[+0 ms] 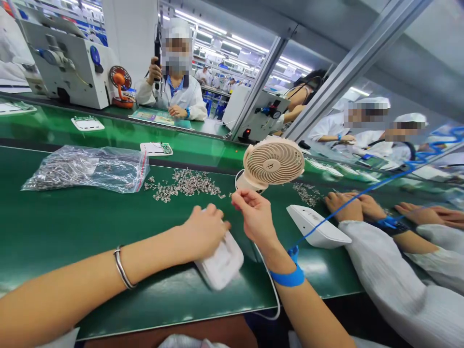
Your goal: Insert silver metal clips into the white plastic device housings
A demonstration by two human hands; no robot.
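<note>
My left hand (203, 229) rests on top of a white plastic housing (221, 263) lying on the green mat (72, 232), holding it down. My right hand (253, 212) is raised just above and to the right, fingertips pinched together, apparently on a tiny metal part too small to see clearly. A blue wrist strap (288, 278) circles my right wrist and a silver bangle (122, 268) my left. A loose pile of small metal clips (184, 183) lies just beyond my hands.
A clear bag of metal clips (87, 168) sits at left. A beige desk fan (271, 162) stands behind my right hand. Another white housing (315, 224) and a co-worker's hands (348, 205) are at right. White trays (155, 149) ride the conveyor; a person in white sits opposite.
</note>
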